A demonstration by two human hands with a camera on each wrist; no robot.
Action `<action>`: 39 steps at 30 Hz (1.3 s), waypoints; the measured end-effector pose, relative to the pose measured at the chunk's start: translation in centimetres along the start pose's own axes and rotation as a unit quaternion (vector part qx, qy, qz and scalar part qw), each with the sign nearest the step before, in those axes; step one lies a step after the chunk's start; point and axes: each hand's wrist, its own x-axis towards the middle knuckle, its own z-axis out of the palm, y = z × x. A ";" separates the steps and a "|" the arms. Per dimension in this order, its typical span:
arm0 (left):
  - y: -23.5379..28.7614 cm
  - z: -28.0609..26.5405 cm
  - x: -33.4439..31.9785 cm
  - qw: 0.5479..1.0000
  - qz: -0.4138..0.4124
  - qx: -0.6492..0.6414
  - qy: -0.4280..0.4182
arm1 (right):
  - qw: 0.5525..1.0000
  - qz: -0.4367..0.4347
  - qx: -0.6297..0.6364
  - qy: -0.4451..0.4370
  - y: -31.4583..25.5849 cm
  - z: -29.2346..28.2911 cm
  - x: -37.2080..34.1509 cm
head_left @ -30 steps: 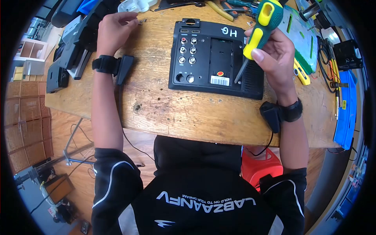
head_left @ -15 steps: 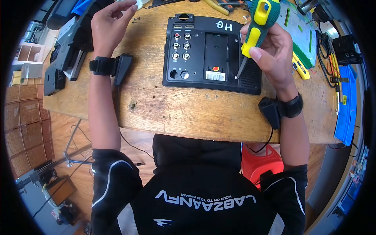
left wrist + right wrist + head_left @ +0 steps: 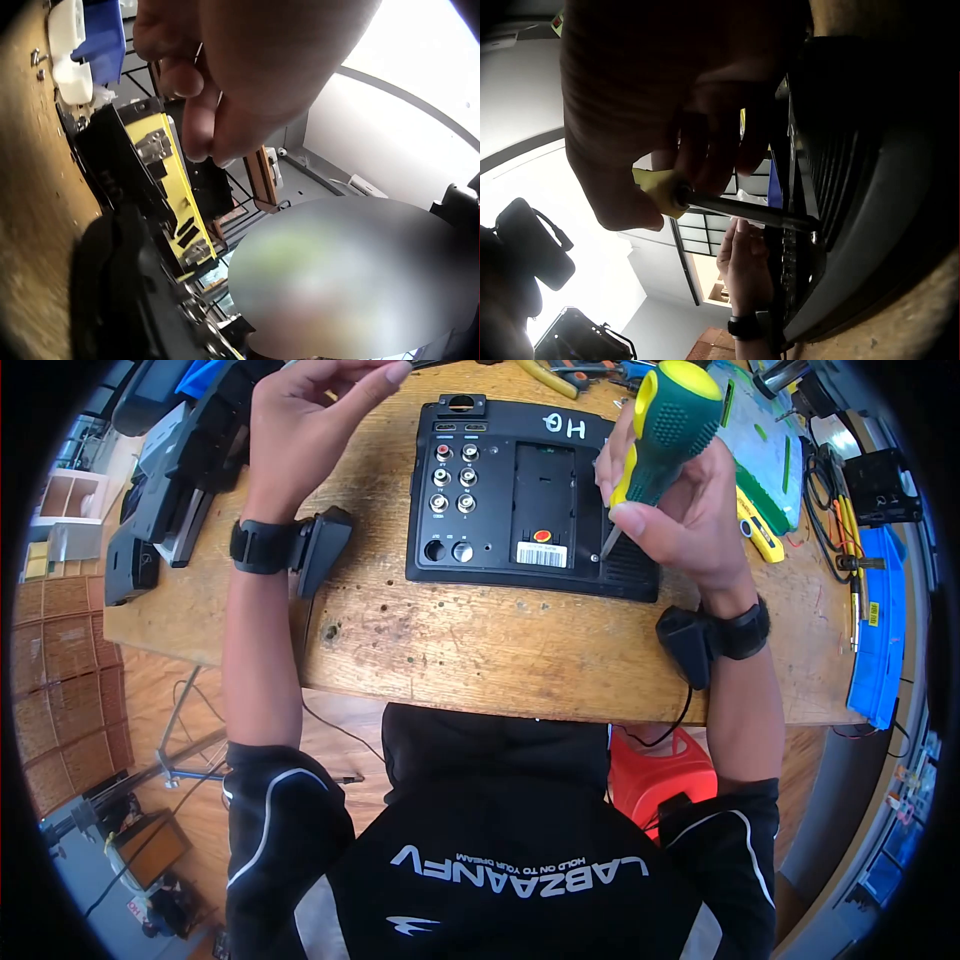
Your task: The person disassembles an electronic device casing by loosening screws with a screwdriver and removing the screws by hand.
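A black monitor-like housing [image 3: 495, 480] lies on the wooden table, its back with round sockets and a barcode label facing up. My right hand [image 3: 690, 525] grips a green and yellow screwdriver [image 3: 680, 430] by its handle, thumb along the lower end. In the right wrist view the shaft [image 3: 742, 210] slants down with its tip right at a screw in the housing. My left hand [image 3: 305, 435] is raised beyond the housing's left side, thumb stretched out. Its thumb tip and fingertips [image 3: 199, 146] come close together in the left wrist view, with nothing visible between them.
Small loose screws [image 3: 37, 58] lie on the table near a white container [image 3: 69, 37]. Black devices [image 3: 175, 490] line the left edge. A yellow utility knife [image 3: 762, 538], cables [image 3: 825, 490] and a blue bin [image 3: 880, 650] are to the right.
My left hand has lifted away from the screws and come nearer the head camera. The screwdriver handle has turned in my right hand, bringing its green side up, while its tip stays near the same spot.
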 end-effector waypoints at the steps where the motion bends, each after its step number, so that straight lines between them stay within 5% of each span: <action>1: -0.1 0.1 -0.1 0.999 0.001 -0.017 -0.031 | 1.000 -0.009 0.014 -0.020 0.3 -0.3 0.0; 2: -1.6 0.4 -0.4 0.996 0.058 -0.044 -0.055 | 0.999 -0.018 0.028 -0.039 0.6 -0.4 0.1; 10: 3.8 2.7 -1.6 0.972 0.071 -0.056 -0.216 | 0.993 -0.033 0.093 -0.056 1.1 -1.1 0.3; 11: 5.3 2.7 -1.8 0.961 -0.005 -0.066 -0.267 | 0.994 -0.032 0.087 -0.054 1.0 -0.9 0.3; 14: 6.1 4.1 -2.2 0.928 0.021 -0.120 -0.353 | 0.994 -0.014 0.093 -0.048 0.6 -0.4 0.1; 34: 5.1 6.1 -2.7 0.912 0.071 -0.127 -0.383 | 0.997 -0.019 0.066 -0.039 0.8 -0.4 0.1; 39: 6.4 5.6 -2.6 0.906 0.031 -0.107 -0.409 | 0.989 -0.062 0.044 -0.129 1.0 -1.4 0.7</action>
